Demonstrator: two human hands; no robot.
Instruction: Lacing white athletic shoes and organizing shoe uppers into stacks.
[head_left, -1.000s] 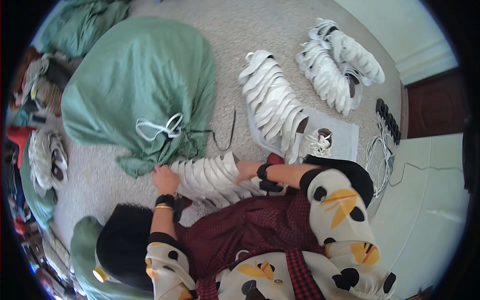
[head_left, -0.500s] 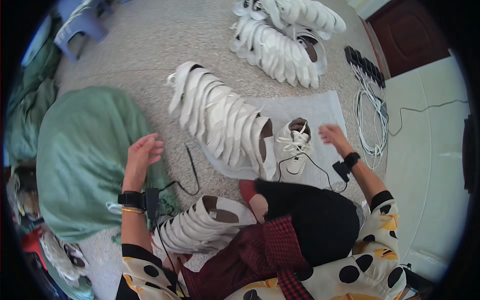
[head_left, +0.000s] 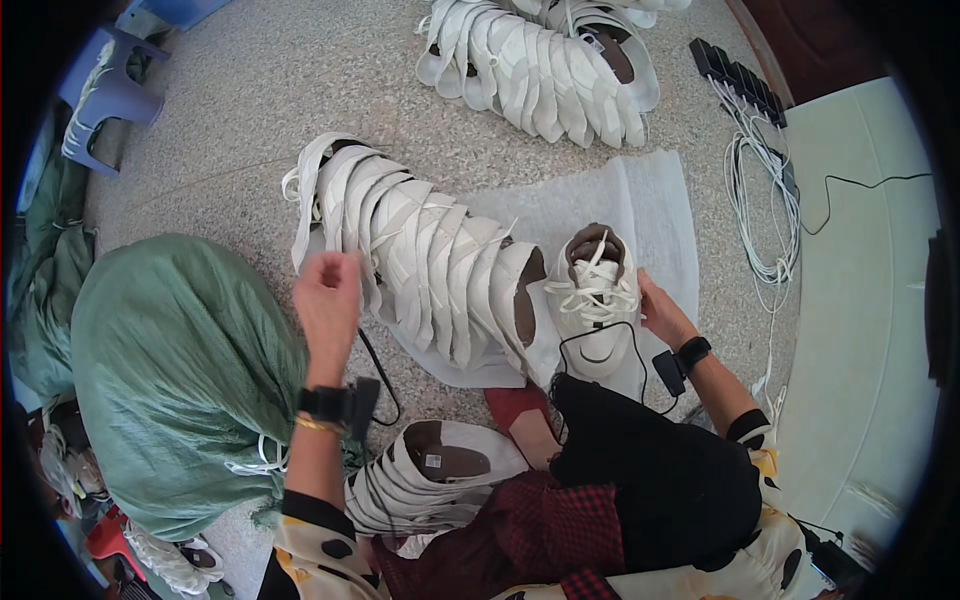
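Observation:
My left hand [head_left: 328, 285] is blurred, its fingers curled together, beside the far left end of a row of nested white shoe uppers [head_left: 430, 245]. Whether anything is pinched in it cannot be made out. My right hand [head_left: 662, 308] has its fingers stretched along the right side of a single laced white sneaker [head_left: 597, 300] with a brown lining. Its fingertips meet or nearly meet the sneaker's edge. The sneaker stands with its toe toward me on a white sheet [head_left: 655, 210], right of the row.
Another stack of uppers [head_left: 425, 475] lies near my legs, and more uppers [head_left: 540, 70] lie at the far side. A green cloth bundle [head_left: 185, 370] bulges at left, behind it a purple stool [head_left: 112, 95]. A power strip [head_left: 738, 80] and coiled white cables [head_left: 750, 210] lie at right.
My left hand has moved right and slightly forward to the row's far end, its fingers curling. My right hand has come down against the sneaker's side. The view has shifted.

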